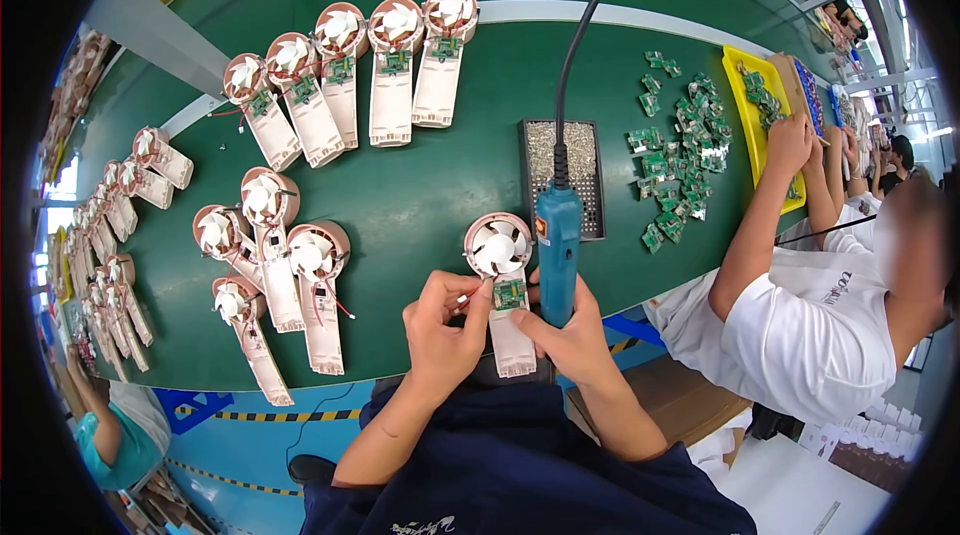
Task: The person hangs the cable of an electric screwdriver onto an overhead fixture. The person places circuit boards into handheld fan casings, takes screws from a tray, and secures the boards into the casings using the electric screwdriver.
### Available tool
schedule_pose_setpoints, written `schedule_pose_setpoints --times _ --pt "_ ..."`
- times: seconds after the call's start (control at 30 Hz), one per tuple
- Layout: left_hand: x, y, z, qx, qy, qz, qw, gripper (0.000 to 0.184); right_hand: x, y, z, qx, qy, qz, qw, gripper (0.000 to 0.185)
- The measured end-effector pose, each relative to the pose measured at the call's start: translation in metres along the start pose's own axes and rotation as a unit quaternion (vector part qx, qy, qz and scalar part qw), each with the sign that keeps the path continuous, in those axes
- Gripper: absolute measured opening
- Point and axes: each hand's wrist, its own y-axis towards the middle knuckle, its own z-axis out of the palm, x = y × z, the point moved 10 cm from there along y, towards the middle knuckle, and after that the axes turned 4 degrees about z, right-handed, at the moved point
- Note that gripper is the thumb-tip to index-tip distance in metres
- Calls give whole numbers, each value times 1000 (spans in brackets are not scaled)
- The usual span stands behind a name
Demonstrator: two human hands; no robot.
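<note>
A fan unit [514,350] with a white fan and a green circuit board [510,295] lies in front of me at the table's near edge. My left hand [445,325] pinches a thin red-and-white wire [466,301] at the left side of the unit. My right hand [570,335] is wrapped round a teal power screwdriver [558,255], its thumb resting on the unit beside the board. A black cable runs up from the tool. Its tip is hidden. Behind the tool stands a black tray [590,205] of small metal screws.
Several fan units [397,100] lie at the back and left on the green table [420,175]. Loose circuit boards [690,135] are piled at the right, beside a yellow tray [745,105]. A co-worker in a white shirt [810,335] reaches into that tray.
</note>
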Motion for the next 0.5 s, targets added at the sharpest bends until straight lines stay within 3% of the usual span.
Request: schedule_pose_setpoints --times 0.13,0.33,0.5 --pt "-3 1 1 2 17 14 1000 11 -4 -2 -1 0 -9 52 999 45" --pt "-7 -2 1 6 42 29 999 10 -1 0 -1 11 6 -12 1000 43" --pt "1 0 0 -2 1 -1 1000 11 -1 -2 -1 20 19 2 1000 42"
